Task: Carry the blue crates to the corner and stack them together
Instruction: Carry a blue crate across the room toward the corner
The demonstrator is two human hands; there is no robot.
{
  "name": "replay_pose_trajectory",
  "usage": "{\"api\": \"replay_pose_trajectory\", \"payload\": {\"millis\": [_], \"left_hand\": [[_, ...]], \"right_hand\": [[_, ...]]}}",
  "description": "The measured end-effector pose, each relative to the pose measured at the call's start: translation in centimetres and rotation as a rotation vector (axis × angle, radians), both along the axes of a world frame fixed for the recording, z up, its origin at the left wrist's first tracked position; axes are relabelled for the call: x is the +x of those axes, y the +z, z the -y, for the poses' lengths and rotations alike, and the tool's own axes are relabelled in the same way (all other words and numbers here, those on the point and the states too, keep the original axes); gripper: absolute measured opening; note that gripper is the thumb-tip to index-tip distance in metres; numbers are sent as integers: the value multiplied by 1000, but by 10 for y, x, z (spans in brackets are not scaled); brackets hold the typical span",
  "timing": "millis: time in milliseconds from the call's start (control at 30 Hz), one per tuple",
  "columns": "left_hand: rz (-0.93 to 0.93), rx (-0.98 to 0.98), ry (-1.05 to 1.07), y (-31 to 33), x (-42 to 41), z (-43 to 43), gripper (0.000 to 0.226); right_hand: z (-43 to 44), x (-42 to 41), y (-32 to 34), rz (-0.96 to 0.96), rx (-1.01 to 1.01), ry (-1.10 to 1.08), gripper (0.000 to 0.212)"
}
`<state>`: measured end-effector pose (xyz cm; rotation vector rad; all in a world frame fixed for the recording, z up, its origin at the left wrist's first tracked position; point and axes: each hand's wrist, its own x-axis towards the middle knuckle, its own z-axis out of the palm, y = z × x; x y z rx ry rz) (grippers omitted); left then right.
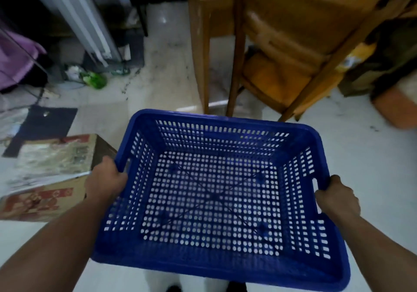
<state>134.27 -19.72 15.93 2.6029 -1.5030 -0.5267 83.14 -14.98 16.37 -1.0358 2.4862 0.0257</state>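
Observation:
A blue perforated plastic crate [216,257] fills the lower middle of the head view, held above the pale floor. It is empty, and the floor shows through its holes. My left hand [106,178] grips the crate's left rim at the handle slot. My right hand [336,199] grips the right rim beside the other handle slot. Only this one blue crate is in view.
Wooden furniture legs [203,65] and a wooden shelf unit [282,61] stand straight ahead. A cardboard box [49,174] lies on the floor at the left, with a dark mat [45,124] behind it. Clutter, a purple cloth [15,59] and a grey post [85,20] fill the far left.

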Motion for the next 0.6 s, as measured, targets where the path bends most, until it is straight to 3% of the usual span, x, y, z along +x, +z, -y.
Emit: {"api": "replay_pose_trajectory", "payload": {"millis": [233,333,433,600], "left_hand": [[-90,-126,-93,204,-35,9,25],[-132,-175,-157,293,-50,2,10],[-164,-242,-214,381,-66,0,14],[-101,-293,-359,507,-99,-2,24]], "right_hand": [[-30,-41,197,-72,-192,-37,33],[-54,-59,282,-55,-296,-34,37],[-86,-71,372,-46,-399,0,17],[-144,-106,503,-151,-388,-96,20]]}}
